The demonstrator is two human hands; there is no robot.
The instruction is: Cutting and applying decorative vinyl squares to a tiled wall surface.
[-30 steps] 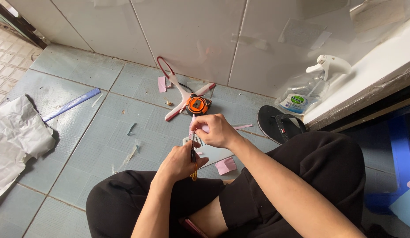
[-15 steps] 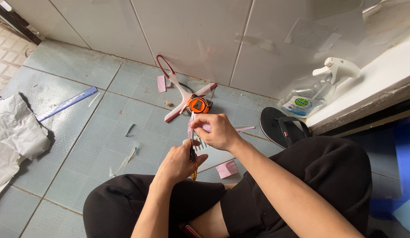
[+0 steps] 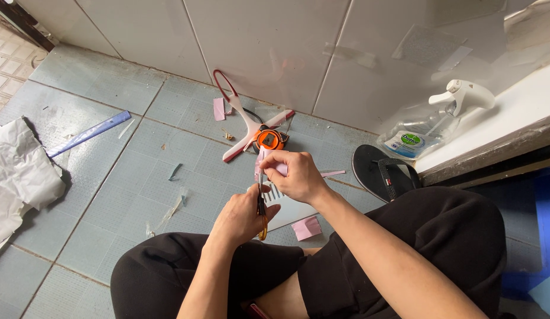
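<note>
A person sat cross-legged on a blue-grey tiled floor [image 3: 121,177], seen from above, w/ both hands at work over the lap. The left hand [image 3: 242,215] was closed round a pair of scissors [image 3: 262,208], yellow handle showing below the fingers, blades pointing up. The right hand [image 3: 295,175] was pinched shut on a small pink strip of paper [image 3: 264,160], thumb & fingers gripping it just above the scissor blades; blades & strip met between the two hands, tho whether the blades were biting the paper can't be told.

Directly under the hands lay a white sheet w/ dark lines [image 3: 286,207], flat on the floor, & just right of it a pink paper scrap [image 3: 306,227]. Beyond the hands, nearer the wall, sat an orange tape measure [image 3: 269,139] touching a white-and-red window squeegee [image 3: 251,125]; another pink scrap [image 3: 218,108] lay left of the squeegee. A thin pink sliver [image 3: 334,173] lay right of the right hand.

Far left: crumpled white paper [image 3: 18,171] & a blue ruler [image 3: 88,133], well apart from the hands. Right side: a black flip-flop [image 3: 381,171] on the floor, & a clear spray bottle w/ white trigger [image 3: 431,121] lying beside a white ledge [image 3: 511,118]. Small paper offcuts [image 3: 168,210] were scattered on the tiles left of the knees.
</note>
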